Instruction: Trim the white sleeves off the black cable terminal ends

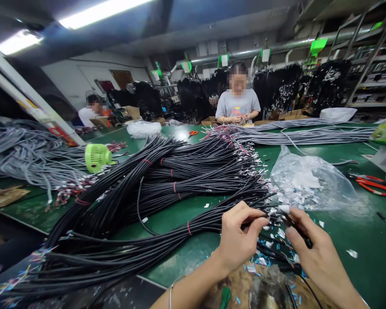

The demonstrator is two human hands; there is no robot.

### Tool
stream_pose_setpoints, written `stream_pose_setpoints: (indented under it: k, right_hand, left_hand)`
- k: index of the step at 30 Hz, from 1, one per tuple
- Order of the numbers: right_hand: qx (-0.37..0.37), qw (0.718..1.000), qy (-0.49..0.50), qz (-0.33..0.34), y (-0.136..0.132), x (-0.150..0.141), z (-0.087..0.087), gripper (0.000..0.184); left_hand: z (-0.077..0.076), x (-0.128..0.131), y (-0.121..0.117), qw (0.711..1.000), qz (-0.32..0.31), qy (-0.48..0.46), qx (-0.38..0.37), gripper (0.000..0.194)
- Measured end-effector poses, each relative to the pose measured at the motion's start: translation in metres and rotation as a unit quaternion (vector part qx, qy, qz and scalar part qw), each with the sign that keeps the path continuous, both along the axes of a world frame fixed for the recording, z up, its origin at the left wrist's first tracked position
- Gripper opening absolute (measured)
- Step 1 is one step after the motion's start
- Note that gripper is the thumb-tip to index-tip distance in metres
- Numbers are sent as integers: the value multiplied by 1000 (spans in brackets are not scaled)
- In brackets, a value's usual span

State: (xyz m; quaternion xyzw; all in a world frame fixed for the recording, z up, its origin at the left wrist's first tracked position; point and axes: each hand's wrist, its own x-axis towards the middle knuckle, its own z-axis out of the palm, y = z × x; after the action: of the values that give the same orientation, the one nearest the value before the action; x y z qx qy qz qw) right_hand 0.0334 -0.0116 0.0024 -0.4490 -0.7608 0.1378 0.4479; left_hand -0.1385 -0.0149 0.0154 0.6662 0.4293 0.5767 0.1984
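My left hand (239, 229) is closed in a pinch around the end of a black cable, at the tips of a bundle. Close on its right, my right hand (315, 251) is closed around a slim dark tool whose kind I cannot make out. A small white piece (283, 209) shows at its fingertips. Bundles of black cables (193, 214), tied with red bands, stretch across the table to the left, with bare coloured wires at their ends. Silver foil scraps (262, 261) and blue bits lie under my hands.
A clear plastic bag (312, 180) with scraps lies right of the cables, beside orange-handled scissors (375, 185). Grey cables (309, 136) run along the far side of the green table (357, 279). A green fan (97, 158) stands left. Two people sit beyond.
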Motion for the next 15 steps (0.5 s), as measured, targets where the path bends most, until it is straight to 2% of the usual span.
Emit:
stream_pose_setpoints:
  k: [5, 15]
  right_hand:
    - [34, 999, 0, 36, 0, -2, 2, 16]
    - [22, 998, 25, 55, 0, -3, 7, 15]
  left_hand:
    - [-1, 0, 0, 1000, -1, -4, 15, 9]
    - [-2, 1, -1, 999, -12, 20, 24, 9]
